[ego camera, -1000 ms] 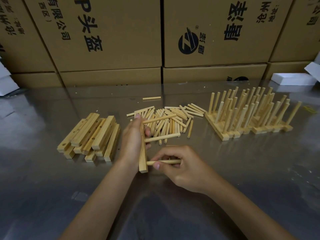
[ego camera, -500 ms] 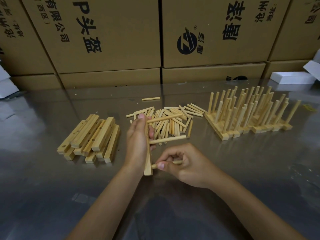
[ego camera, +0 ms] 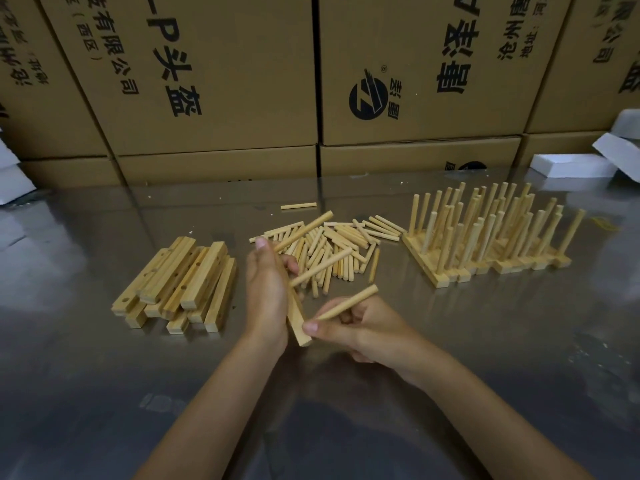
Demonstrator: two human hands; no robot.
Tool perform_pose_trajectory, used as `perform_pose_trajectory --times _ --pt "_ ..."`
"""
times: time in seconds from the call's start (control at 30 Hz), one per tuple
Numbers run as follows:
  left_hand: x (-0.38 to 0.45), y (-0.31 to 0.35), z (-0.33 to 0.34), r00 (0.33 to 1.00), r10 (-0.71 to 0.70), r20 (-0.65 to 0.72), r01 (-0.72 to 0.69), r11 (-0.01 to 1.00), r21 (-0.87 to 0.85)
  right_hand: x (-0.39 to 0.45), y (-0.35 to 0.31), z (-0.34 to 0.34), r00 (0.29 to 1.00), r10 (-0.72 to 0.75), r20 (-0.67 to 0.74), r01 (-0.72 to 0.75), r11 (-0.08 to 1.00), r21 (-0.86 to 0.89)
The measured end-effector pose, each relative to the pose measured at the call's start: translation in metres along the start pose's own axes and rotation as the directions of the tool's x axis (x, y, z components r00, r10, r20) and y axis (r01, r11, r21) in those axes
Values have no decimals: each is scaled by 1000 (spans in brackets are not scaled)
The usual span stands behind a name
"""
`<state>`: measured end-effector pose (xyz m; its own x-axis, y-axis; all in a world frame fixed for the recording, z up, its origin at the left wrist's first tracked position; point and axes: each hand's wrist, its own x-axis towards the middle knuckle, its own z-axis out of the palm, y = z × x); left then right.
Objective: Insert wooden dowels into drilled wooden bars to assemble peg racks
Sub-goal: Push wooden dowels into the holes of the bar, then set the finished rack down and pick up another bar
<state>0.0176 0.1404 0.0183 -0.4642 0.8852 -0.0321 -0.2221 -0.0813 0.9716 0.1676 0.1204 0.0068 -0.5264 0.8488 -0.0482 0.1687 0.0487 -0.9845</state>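
Dowels: I count two seated in one bar (ego camera: 297, 315) my left hand (ego camera: 266, 292) grips; my right hand's (ego camera: 360, 327) fingers (ego camera: 313, 328) pinch a third dowel (ego camera: 349, 302).

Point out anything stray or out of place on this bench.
One stray dowel lies alone on the steel table, behind the loose dowel pile and apart from it. A few pale wood crumbs dot the surface nearby. Otherwise nothing stands out.
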Motion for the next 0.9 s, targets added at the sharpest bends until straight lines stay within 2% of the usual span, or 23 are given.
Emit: perform_pose_trajectory --times 0.13,0.27,0.37,0.47,0.53,0.6,0.77,0.9 --pt "0 2 0 993 28 119 -27 1000 -4 4 -1 -5 993 -31 -111 32 999 4" --pt "-3 2 1 961 -70 267 74 997 -5 10 1 -20 946 9 -323 -46 993 -107" --pt "-6 -1 4 953 -104 286 94 994 50 11 3 -42 859 -29 -510 -96 971 -217" --pt "-7 -2 6 961 -114 251 100 993 70 7 10 -66 741 -125 -659 -225 879 -420" --pt "-7 -1 7 961 -136 242 121 990 77 2 15 -79 712 -143 -687 -339 787 -515" --pt "-7 -1 6 962 -142 233 121 987 104 1 21 -89 695 -104 -711 -428 735 -526" --pt "0 -2 0 977 -53 205 -2 966 259 1 26 -96 630 -76 -773 -500 721 -479" --pt "11 6 -8 986 14 164 -63 953 297 -3 27 -101 589 -68 -805 -555 691 -464"
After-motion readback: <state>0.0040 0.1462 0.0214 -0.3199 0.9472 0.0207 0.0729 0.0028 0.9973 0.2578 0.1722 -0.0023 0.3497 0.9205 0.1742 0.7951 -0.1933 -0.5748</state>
